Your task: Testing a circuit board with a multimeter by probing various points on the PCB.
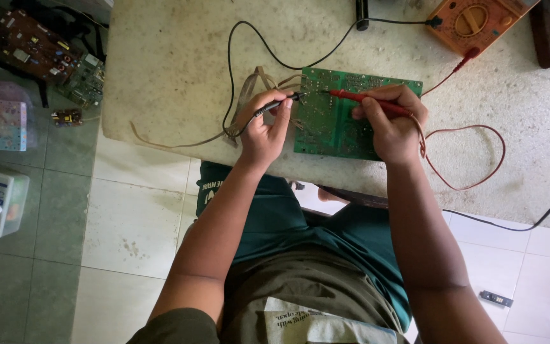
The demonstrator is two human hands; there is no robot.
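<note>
Head view: green circuit board (332,121) between left hand (263,130); right hand (391,124).

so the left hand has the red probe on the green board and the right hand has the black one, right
Not quite: the colours are swapped. In the head view the left hand holds the black probe and the right hand holds the red probe. Both tips do rest on the green board.
</note>
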